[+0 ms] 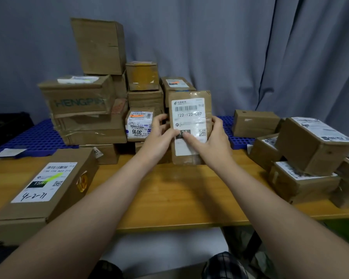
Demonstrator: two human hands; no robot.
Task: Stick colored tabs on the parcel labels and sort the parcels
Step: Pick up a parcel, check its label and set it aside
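Flat parcel [207,101] is held upright over the far middle of the wooden table [169,194], with its label [188,114] facing the camera. I can't tell if its bottom edge rests on the table or hangs just above it.

Grip:
- left hand [159,135] is curled round the left edge, thumb pressed on the label front by the black number block.
- right hand [212,141] is curled round the right edge, thumb also on the label.
- The thumbs nearly meet and neither hand is free.

No coloured tab shows on this label. The big box [73,178] at near left has a yellow-green tab [55,175]. The small box [139,129] just beside the left hand has an orange tab [138,116]. My read: the label is being checked and the tab is not on yet.

Risks from here:
- No tab sheet is in view and both hands are busy. One hand must let go to fetch a tab, and a thin upright parcel held by one edge could tip or slip.
- The thumbs sit on the lower middle of the label. A tab placed around them could land crooked, or cover the barcode or the 122-122-607 code.
- The label looks to be under glossy, wrinkled tape, so the tab may stick poorly.
- The tall stack [79,101] at back left looks uneven and its top box is tilted. A bump while sorting could bring it down.
- The right-hand pile [314,141] shows no tabs from here, so a parcel could easily end up in the wrong group.
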